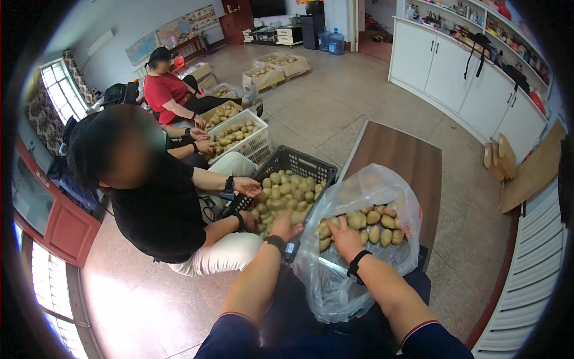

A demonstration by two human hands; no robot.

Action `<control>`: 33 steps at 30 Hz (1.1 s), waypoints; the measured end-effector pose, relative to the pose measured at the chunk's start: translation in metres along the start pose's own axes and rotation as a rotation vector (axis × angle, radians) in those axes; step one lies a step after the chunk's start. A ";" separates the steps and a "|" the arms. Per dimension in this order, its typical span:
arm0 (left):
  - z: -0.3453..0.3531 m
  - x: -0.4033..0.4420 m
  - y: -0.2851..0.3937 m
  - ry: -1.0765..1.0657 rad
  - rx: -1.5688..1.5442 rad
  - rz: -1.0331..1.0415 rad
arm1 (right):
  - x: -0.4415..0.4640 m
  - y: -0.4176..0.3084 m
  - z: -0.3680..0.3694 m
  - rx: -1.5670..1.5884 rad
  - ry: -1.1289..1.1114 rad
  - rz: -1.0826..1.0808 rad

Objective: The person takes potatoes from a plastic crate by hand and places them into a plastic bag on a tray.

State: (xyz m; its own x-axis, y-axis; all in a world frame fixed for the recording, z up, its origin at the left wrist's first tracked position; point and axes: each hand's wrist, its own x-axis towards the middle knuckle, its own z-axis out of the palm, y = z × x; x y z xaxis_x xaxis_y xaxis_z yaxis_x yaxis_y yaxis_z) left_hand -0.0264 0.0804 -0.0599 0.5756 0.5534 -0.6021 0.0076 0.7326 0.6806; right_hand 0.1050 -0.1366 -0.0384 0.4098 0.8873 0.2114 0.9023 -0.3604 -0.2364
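My left hand [287,226] is over the near right side of a black plastic crate [305,160], its fingers stretched out and slightly blurred. Many potatoes [286,190] fill that crate, and I see none held in this hand. Inside a clear plastic bag [382,179], my right hand [347,240] rests with spread fingers on the left part of a layer of potatoes [373,233]. The bag's mouth gapes toward me, and its lower part hangs over the near edge of a brown wooden board [418,158]. Contact under my right fingertips is partly hidden.
To my left a seated person in black [155,197] has both hands at the black crate. Beyond are a white crate [258,143] of potatoes, another person in red [167,90], and more potato boxes [263,78]. White cabinets [448,72] line the right side.
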 end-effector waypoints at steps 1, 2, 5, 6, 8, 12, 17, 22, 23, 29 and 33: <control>-0.005 0.006 -0.002 0.002 0.008 0.018 | -0.001 0.000 -0.002 -0.037 -0.016 0.009; -0.006 0.005 -0.001 0.004 0.016 0.035 | -0.001 -0.001 -0.005 -0.074 -0.034 0.019; -0.011 0.001 0.002 0.007 -0.041 0.040 | -0.004 0.001 -0.012 -0.144 -0.071 0.050; -0.049 0.056 -0.025 -0.077 0.246 0.327 | -0.004 0.004 -0.012 -0.143 -0.080 0.055; -0.084 0.104 -0.043 -0.024 0.751 0.712 | -0.009 0.011 -0.009 -0.205 -0.038 0.067; -0.101 0.117 -0.046 -0.067 0.618 0.640 | -0.019 0.017 -0.004 -0.187 -0.002 0.065; -0.013 -0.002 0.004 0.079 -0.135 0.108 | -0.031 0.022 -0.004 -0.180 -0.017 0.065; -0.019 -0.001 0.005 0.134 -0.069 0.126 | -0.048 0.023 -0.016 -0.063 -0.065 0.152; -0.019 0.000 0.003 0.155 -0.099 0.150 | -0.051 0.026 -0.014 0.014 0.053 0.128; -0.021 -0.001 0.006 0.232 0.015 0.170 | -0.074 0.033 -0.011 0.364 0.060 0.381; -0.020 0.008 0.002 0.261 -0.026 0.126 | -0.083 0.037 0.009 0.427 0.242 0.373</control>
State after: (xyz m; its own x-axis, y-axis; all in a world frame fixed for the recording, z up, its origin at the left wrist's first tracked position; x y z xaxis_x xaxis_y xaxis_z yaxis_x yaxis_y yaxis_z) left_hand -0.0381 0.0941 -0.0718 0.3411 0.7213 -0.6028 -0.0733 0.6597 0.7479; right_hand 0.1033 -0.2215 -0.0736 0.7517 0.6149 0.2386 0.5794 -0.4428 -0.6842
